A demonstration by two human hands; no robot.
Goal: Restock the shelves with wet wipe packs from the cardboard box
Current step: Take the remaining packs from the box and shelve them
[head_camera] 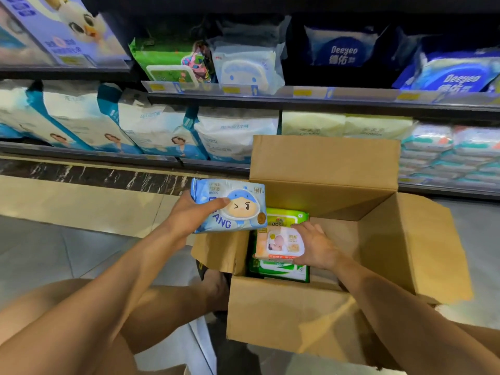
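"What is the person holding just now?"

"The left hand [186, 215] is gripping a blue wet wipe pack [232, 205] by its left end, with the thumb lying across the cartoon face. The pack is hanging over the left edge of the open cardboard box [324, 163], its long axis running left to right."

"And the other hand?"

"The right hand [316, 246] is reaching down inside the box, fingers curling round the right end of a peach wet wipe pack [278, 243]. That one is lying flat on green wet wipe packs [286, 216] stacked along the box's left side. Those are all I'm seeing in there."

"Where is the blue one heading?"

"I'm guessing up and forward. A pale blue pack with a similar face [244, 70] is leaning on the shelf [351, 94] ahead, almost straight above the left hand. So the left hand is the nearer one, and the pack is already lying along the shelf edge."
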